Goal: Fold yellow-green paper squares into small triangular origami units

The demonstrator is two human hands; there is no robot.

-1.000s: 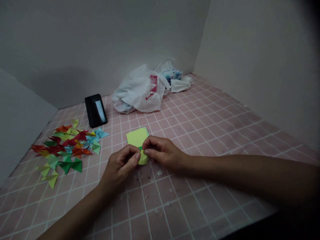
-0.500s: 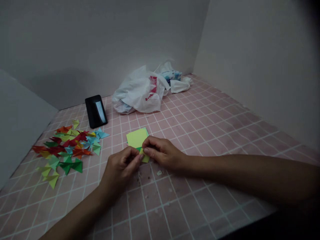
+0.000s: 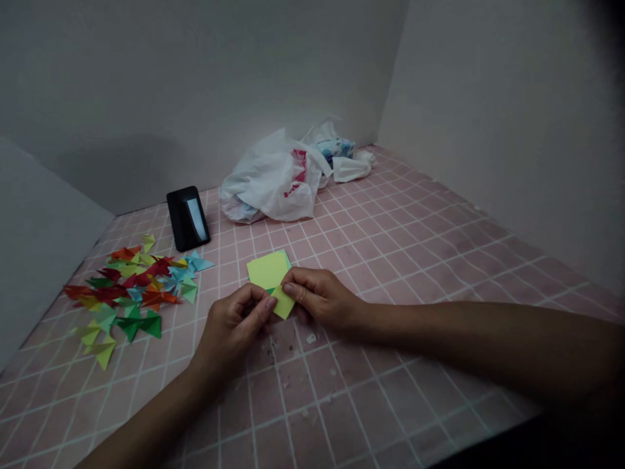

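Observation:
A small folded piece of yellow origami paper (image 3: 283, 305) is pinched between my two hands. My left hand (image 3: 240, 318) grips its left corner between thumb and forefinger. My right hand (image 3: 322, 298) holds the upper right edge the same way, its thumb on top. Just beyond my fingertips lies a stack of square origami paper (image 3: 267, 268), yellow on top with green edges showing beneath. To the left spreads a heap of folded paper pieces (image 3: 141, 280) in red, orange, yellow, green and blue, with pointed, wing-like shapes.
A black phone-like device (image 3: 188, 218) lies behind the folded pieces. Against the back wall sit a crumpled white plastic bag (image 3: 273, 179) and a blue-and-white pack (image 3: 342, 148) with white tissue-like material beside it. A pink grid-patterned cloth (image 3: 410, 234) covers the surface, and walls enclose it.
My fingertips have spread slightly apart, so more of the yellow paper shows between them. My right hand has shifted a little to the right. Everything else stays put.

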